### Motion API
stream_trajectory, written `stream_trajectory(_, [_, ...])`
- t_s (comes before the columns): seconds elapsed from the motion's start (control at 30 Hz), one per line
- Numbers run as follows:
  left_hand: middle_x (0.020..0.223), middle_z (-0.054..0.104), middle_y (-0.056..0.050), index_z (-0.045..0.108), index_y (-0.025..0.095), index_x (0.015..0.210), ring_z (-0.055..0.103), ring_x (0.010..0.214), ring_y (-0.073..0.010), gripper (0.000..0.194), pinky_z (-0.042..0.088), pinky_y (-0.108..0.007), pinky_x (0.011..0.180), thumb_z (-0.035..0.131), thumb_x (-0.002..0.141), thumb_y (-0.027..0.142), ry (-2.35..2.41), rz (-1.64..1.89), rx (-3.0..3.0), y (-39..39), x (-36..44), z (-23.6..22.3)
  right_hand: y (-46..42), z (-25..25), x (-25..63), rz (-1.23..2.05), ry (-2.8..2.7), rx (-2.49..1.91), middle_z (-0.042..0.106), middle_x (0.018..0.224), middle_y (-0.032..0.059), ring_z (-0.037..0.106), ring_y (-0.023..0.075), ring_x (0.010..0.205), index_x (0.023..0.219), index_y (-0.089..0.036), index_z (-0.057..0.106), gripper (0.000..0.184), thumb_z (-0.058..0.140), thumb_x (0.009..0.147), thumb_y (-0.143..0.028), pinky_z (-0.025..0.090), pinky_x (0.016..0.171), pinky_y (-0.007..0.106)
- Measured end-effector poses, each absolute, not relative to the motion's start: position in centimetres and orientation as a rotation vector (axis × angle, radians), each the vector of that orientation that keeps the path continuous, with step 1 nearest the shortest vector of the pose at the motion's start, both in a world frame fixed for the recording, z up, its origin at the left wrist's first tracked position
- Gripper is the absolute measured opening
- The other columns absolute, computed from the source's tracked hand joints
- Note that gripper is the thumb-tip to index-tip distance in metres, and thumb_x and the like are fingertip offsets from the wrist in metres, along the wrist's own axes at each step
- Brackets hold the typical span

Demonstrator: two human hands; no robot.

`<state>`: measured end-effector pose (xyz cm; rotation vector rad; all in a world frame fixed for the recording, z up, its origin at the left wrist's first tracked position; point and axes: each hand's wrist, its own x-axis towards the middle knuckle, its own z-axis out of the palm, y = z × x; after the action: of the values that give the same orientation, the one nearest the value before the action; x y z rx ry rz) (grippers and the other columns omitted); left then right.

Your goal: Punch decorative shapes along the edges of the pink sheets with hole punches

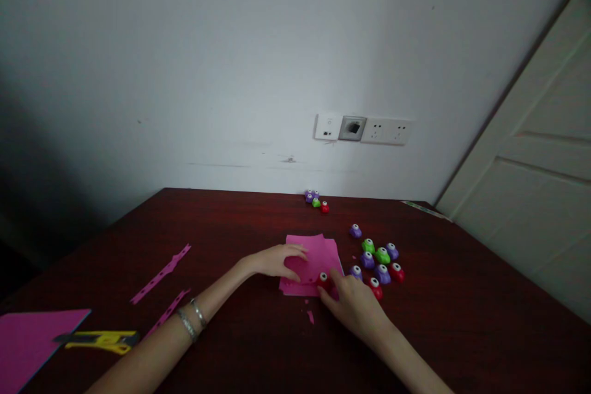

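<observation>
Several squares of pink paper (307, 255) lie in a loose stack on the dark red table. My left hand (277, 260) rests at the left side of the stack, fingers spread and thumb apart. With thumb and index finger, my right hand (353, 301) grips a small red craft punch (322, 279) with a white top, at the stack's lower right edge. Small pink paper scraps (310, 317) lie just below the stack. To the right stand several more punches, among them a green one (368, 245), a purple one (382, 273) and a red one (396, 271).
A yellow box cutter (101, 340) lies at the left, its tip over a large pink sheet (32, 338). Two punched pink strips, one here (161, 274), lie near it. More punches (316, 202) stand near the wall. Wall sockets (376, 130) are above the table.
</observation>
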<state>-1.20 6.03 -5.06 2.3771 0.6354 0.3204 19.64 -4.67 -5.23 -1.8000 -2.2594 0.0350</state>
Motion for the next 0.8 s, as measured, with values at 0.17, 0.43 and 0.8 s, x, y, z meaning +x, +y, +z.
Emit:
stream_trajectory(0.17, [0.121,0.055,-0.007,0.062,0.02,0.105,0.045,0.117,-0.0193,0.029,0.031,-0.034,0.099,0.058,0.078,0.031,0.681,0.572,2.346,5.6,-0.8,-3.9,-4.3,-5.4,20.0,0.142,-2.175,-1.779,0.065,0.063,0.0059,0.064,0.0216,0.058,0.083,-0.018,0.053,0.021,0.04,0.086,-0.035,0.031,0.047,0.025])
stream_trajectory(0.43, [0.071,0.056,-0.003,0.05,0.015,0.076,0.057,0.064,-0.0155,0.028,0.047,-0.029,0.058,0.054,0.077,0.043,1.393,1.068,1.698,6.5,-0.3,-3.1,-4.3,-4.1,20.6,0.098,-1.967,-1.583,0.062,0.061,0.0022,0.061,0.0174,0.052,0.082,-0.02,0.05,0.021,0.039,0.086,-0.037,0.036,0.046,0.023])
stream_trajectory(0.8, [0.051,0.057,-0.001,0.046,0.016,0.083,0.058,0.043,-0.0144,0.044,0.041,-0.023,0.041,0.054,0.072,0.058,1.093,0.596,1.328,5.1,-0.8,-2.4,-4.5,-4.4,20.9,0.054,-1.906,-1.514,0.062,0.062,0.0033,0.057,0.0155,0.046,0.084,-0.019,0.049,0.021,0.039,0.086,-0.038,0.037,0.043,0.022])
